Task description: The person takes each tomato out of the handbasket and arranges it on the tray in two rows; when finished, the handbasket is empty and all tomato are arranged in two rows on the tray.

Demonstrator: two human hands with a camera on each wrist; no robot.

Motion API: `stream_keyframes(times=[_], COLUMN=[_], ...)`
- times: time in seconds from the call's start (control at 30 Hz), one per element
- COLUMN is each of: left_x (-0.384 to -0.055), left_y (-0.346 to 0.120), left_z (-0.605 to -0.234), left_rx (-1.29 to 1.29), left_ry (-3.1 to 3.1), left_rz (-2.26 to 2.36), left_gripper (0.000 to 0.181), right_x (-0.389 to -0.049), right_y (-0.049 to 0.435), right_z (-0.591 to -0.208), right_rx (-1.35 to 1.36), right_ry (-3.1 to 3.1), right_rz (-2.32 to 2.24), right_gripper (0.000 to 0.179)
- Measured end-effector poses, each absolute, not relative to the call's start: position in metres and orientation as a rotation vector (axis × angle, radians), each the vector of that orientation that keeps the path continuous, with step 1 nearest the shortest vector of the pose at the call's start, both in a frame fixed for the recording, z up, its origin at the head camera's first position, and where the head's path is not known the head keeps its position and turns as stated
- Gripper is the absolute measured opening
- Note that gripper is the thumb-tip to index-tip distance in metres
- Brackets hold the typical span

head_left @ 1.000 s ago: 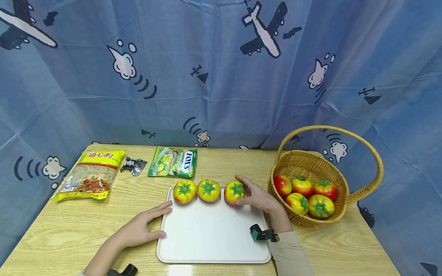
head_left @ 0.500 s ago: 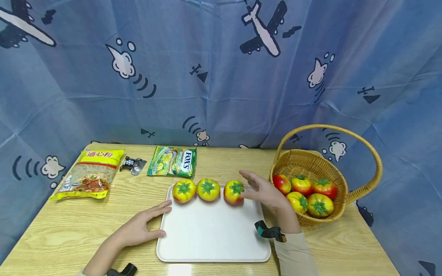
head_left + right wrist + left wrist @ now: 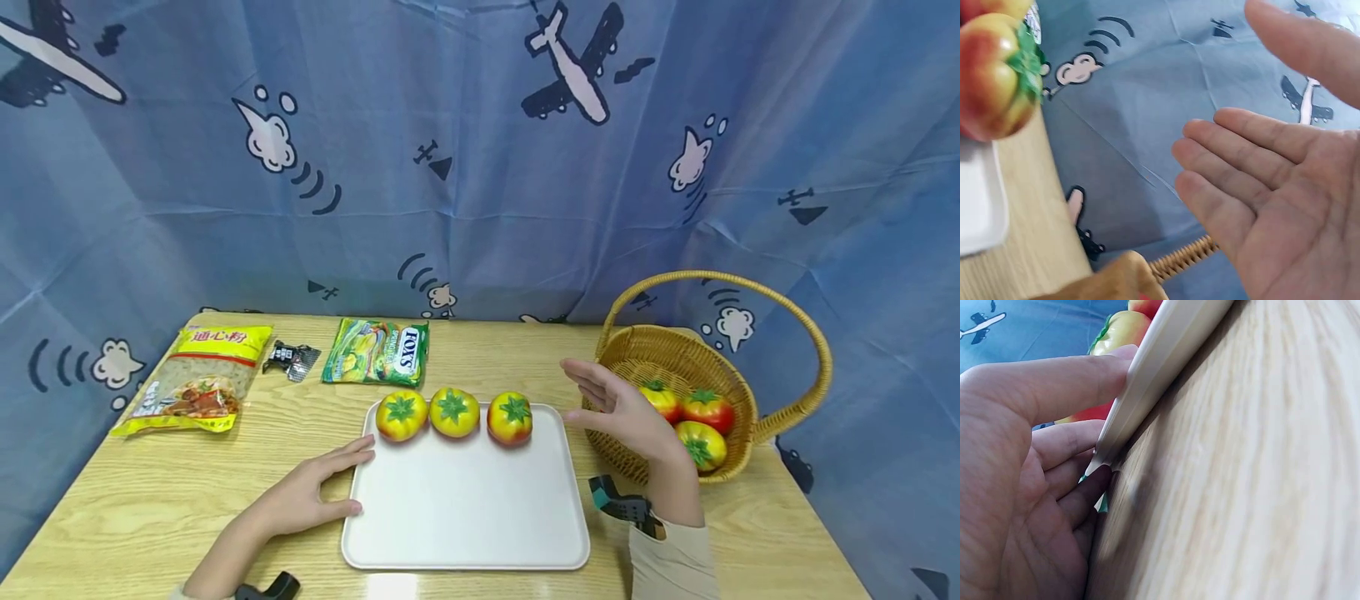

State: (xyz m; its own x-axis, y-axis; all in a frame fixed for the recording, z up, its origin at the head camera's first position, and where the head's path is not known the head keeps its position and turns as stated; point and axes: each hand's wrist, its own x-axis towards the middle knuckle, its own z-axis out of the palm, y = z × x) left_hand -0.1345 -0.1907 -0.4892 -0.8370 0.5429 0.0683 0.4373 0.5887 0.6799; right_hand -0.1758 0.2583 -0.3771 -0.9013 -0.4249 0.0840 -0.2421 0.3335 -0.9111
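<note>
1. The person's bare left hand (image 3: 1025,469) is angled toward a smooth cream-white tray (image 3: 1163,365) seen edge-on, the thumb's tip against its rim.
2. Below the thumb, the fingers reach to that same rim, the lowest ones in shadow.
3. Just past the thumb I can see a round, glossy yellow-and-red fruit (image 3: 1121,332) with a green leafy top, a second, redder fruit (image 3: 1145,306) beside it.
4. Beyond the hand hangs airplane-printed blue cloth (image 3: 1041,337).
5. Pale wood-grained tabletop (image 3: 1247,462) spreads out from the fingertips.
</note>
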Motion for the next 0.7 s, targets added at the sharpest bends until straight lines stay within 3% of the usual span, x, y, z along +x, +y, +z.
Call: stream_keyframes(times=[0.7], left_x=[-0.136], left_y=[-0.190], left_z=[-0.491], left_rx=[0.821], left_ry=[2.655], left_rz=[1.081], left_gripper=[0.069], right_x=[-0.167], right_y=[0.323], right_z=[-0.348], right_rx=[-0.452], right_ry=[2.690], right_rz=[-1.332], right_gripper=[0.062])
